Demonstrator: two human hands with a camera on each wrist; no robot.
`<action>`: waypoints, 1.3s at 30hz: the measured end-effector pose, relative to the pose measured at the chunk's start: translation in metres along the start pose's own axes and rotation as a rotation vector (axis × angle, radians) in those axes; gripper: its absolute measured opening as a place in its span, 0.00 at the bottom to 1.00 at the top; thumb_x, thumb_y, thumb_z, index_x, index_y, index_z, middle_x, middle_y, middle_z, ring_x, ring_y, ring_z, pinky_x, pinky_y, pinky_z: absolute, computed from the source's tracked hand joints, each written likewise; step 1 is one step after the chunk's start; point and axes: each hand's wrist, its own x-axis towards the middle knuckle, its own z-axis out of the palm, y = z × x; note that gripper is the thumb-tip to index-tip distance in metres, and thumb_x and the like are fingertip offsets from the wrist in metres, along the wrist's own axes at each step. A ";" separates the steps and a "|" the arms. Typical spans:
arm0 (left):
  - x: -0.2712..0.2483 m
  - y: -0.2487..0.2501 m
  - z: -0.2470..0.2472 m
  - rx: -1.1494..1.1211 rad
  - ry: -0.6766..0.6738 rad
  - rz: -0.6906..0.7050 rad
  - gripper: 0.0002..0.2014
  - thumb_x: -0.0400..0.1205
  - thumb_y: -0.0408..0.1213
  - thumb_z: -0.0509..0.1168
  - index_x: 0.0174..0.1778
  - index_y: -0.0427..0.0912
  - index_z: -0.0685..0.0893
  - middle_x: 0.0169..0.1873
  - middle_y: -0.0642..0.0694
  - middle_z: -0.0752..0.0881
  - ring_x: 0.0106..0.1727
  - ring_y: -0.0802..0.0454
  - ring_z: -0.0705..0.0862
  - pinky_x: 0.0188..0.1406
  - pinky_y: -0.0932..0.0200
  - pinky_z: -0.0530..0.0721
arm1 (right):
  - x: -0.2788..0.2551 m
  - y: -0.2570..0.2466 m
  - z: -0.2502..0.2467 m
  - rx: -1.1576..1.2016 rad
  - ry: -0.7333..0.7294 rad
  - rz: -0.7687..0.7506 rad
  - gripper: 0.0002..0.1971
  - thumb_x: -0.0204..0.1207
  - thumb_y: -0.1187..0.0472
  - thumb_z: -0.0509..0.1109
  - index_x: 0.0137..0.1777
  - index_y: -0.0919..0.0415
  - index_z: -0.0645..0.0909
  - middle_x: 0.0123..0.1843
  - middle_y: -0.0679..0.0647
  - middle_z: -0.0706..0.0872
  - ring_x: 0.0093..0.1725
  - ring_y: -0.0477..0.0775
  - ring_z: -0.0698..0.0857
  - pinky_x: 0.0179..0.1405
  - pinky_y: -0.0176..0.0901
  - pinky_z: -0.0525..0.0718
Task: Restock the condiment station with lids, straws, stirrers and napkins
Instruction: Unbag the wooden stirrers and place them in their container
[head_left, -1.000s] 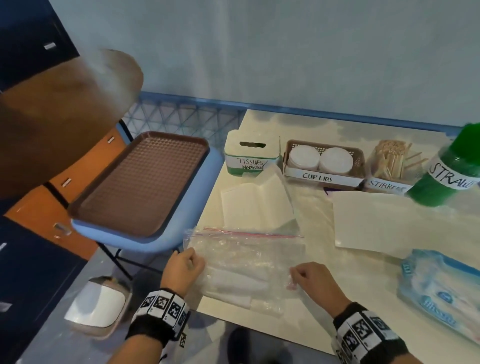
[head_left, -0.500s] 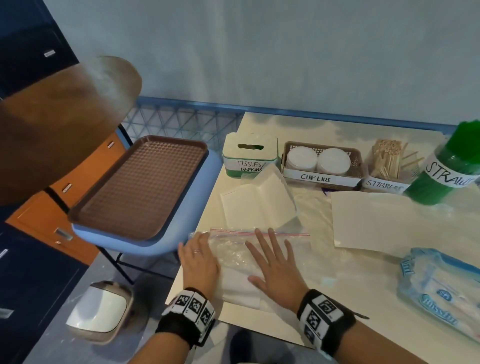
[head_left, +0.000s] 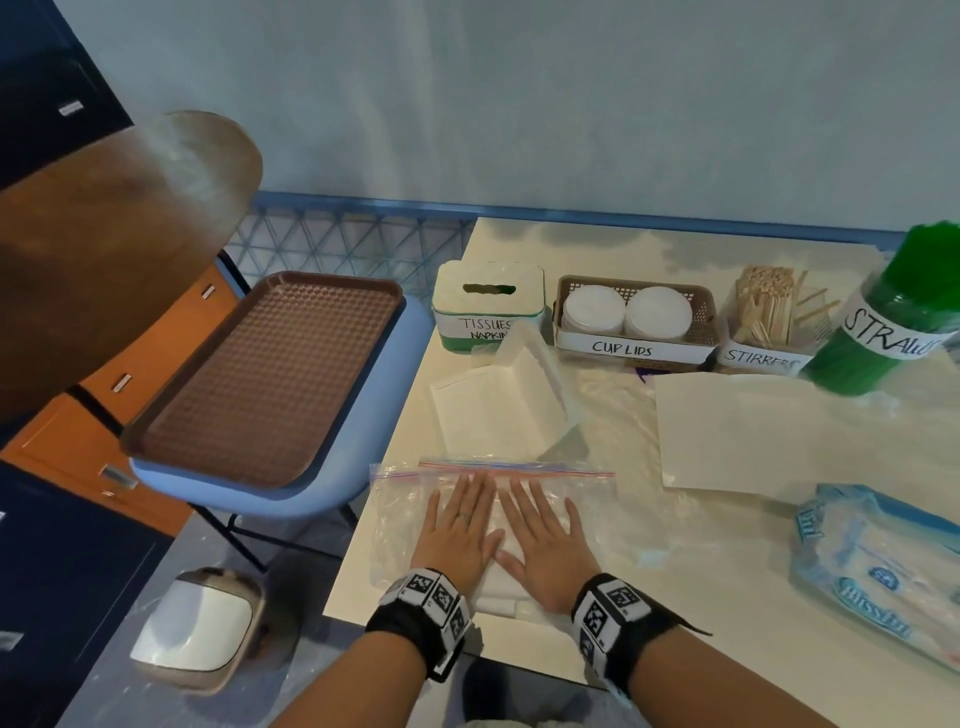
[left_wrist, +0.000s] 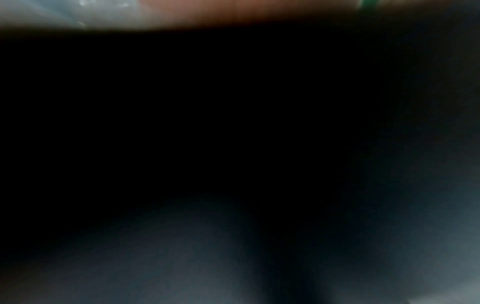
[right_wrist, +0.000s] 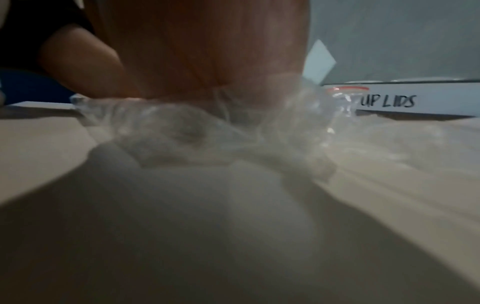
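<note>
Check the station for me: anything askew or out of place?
The straws container at the row's right end leans left toward the stirrers; the other bins sit upright. Loose napkins lie outside the tissue box.

My left hand (head_left: 460, 535) lies palm down, fingers (head_left: 470, 493) straight and close together, pointing away from me; a thin ring sits on one finger; my right hand (head_left: 545, 543) lies flat just beside it, fingers (head_left: 530, 506) straight and slightly fanned, its thumb reaching toward the left hand until the two nearly touch; both forearms come in from the lower edge and converge, each wrist wrapped in a black band carrying black-and-white square markers; the left wrist view is almost wholly dark; in the right wrist view I see my right hand (right_wrist: 202, 51) from underneath, blurred, pressed down.
</note>
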 end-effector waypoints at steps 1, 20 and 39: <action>0.000 -0.002 -0.001 0.001 -0.009 -0.010 0.29 0.87 0.53 0.31 0.82 0.42 0.43 0.83 0.48 0.39 0.83 0.52 0.38 0.78 0.48 0.43 | 0.001 0.003 0.001 0.016 -0.012 0.036 0.33 0.82 0.39 0.34 0.83 0.56 0.41 0.83 0.51 0.58 0.83 0.51 0.42 0.76 0.64 0.58; -0.020 -0.020 -0.019 -0.095 -0.105 -0.309 0.48 0.63 0.63 0.05 0.78 0.42 0.31 0.77 0.51 0.29 0.79 0.53 0.31 0.77 0.53 0.34 | -0.025 0.040 -0.036 0.084 -0.205 0.193 0.54 0.40 0.29 0.01 0.71 0.49 0.18 0.73 0.46 0.18 0.73 0.42 0.24 0.78 0.64 0.36; 0.054 -0.062 -0.217 -0.426 0.326 -0.348 0.20 0.85 0.41 0.58 0.70 0.35 0.74 0.66 0.36 0.80 0.66 0.40 0.79 0.65 0.51 0.73 | 0.049 0.040 -0.172 0.573 0.338 0.263 0.19 0.81 0.56 0.62 0.70 0.63 0.71 0.68 0.58 0.78 0.63 0.56 0.80 0.60 0.45 0.76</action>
